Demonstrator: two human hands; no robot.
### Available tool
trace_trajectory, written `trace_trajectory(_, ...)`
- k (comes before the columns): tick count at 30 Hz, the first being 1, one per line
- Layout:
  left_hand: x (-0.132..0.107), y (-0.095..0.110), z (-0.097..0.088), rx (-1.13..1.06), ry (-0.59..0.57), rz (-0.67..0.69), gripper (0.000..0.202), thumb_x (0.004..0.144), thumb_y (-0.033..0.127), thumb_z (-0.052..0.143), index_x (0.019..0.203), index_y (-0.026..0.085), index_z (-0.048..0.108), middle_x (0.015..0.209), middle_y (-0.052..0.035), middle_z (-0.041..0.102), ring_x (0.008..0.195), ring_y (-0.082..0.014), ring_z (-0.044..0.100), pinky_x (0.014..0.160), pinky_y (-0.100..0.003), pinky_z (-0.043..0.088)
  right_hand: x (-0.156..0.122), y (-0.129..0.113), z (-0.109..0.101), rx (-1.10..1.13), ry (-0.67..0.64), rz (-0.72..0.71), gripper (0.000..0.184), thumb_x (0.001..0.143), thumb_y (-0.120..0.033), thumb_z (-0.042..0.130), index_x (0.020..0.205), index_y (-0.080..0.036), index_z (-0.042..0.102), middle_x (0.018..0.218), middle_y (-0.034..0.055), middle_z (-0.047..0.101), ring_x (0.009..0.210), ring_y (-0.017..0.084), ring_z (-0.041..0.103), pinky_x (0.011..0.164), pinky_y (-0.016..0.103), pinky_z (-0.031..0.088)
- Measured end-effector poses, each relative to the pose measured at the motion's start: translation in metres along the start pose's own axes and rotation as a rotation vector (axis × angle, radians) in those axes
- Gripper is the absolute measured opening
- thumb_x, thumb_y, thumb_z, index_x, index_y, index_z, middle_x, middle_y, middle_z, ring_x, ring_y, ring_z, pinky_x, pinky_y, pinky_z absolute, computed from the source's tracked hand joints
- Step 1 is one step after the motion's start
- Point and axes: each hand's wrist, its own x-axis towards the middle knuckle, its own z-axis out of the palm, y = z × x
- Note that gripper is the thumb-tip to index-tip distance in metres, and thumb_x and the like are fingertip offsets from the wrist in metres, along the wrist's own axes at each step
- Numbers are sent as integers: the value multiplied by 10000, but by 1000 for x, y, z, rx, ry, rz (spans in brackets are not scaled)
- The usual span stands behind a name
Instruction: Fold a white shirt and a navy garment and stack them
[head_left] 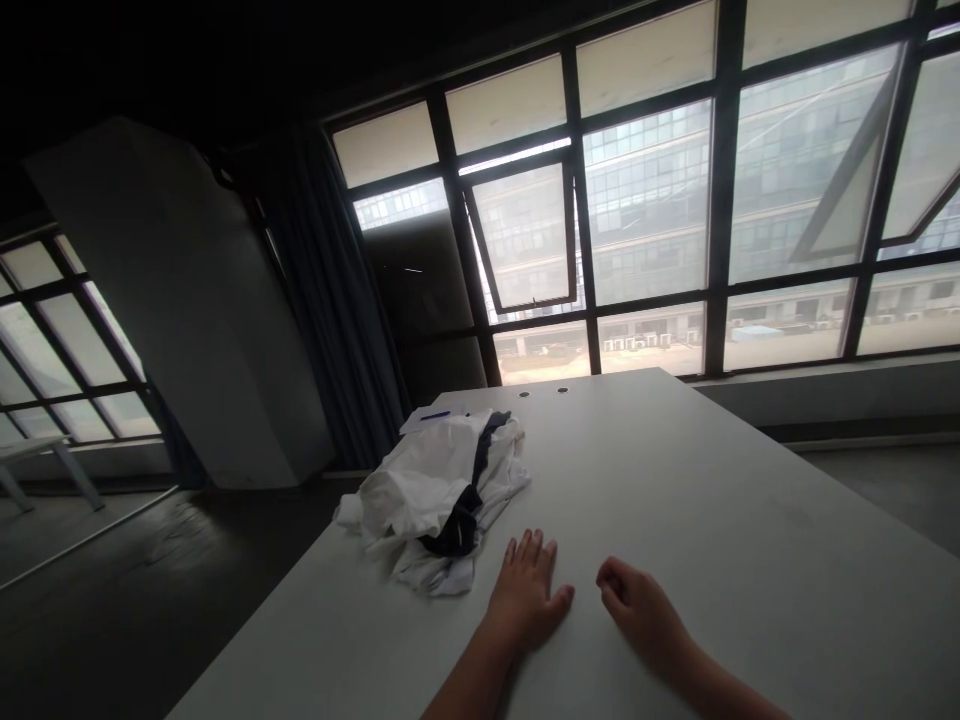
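White surface (712, 500) bears, on its left side, a crumpled pile of white and dark cloth (427, 470) — just beside it the left grip (527, 590) lies spread, the right grip (637, 605), farther off, curled closed — beyond, a blue pen (435, 415) on paper (412, 420), then windows (645, 200)

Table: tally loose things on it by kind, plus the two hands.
Hands: 2 (left hand, right hand)
Cloth pile: 1 (separate pieces not countable)
Pen: 1
Paper: 1 (sheet or stack, unclear)
Total: 5
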Motion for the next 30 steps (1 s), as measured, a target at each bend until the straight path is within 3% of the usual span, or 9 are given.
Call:
trace_trajectory(14,5,3,-1,-37,18,-56,754,917,698,384,1537,268,379,1661,-62,234,1543,-280,104,1253,-472,0,6,11,4,57,-33,-5,112,806,-281,496,788,-229,593,622,-38,577,603,152,514,599,256,351)
trace_trajectory(22,7,4,-2,-48,84,-43,629,924,598,472,1459,266,480,1606,-73,357,1506,-292,228,1249,-476,94,13,18,-7,307,-49,47,217,812,-403,529,771,-213,623,623,-21,557,619,160,500,582,263,375)
trace_trajectory(26,7,13,-25,-25,199,-8,413,903,370,545,1300,274,604,1353,-64,610,1286,-268,512,1156,-421,319,21,23,-10,466,-73,118,269,790,-464,533,788,-207,615,551,-47,484,545,138,462,525,257,347)
trace_trajectory(30,2,11,-78,65,398,28,246,905,268,539,1111,271,675,1139,-63,676,1093,-260,599,1061,-418,392,21,22,-14,574,-111,227,309,746,-516,540,795,-213,583,519,-80,445,409,83,319,422,243,230)
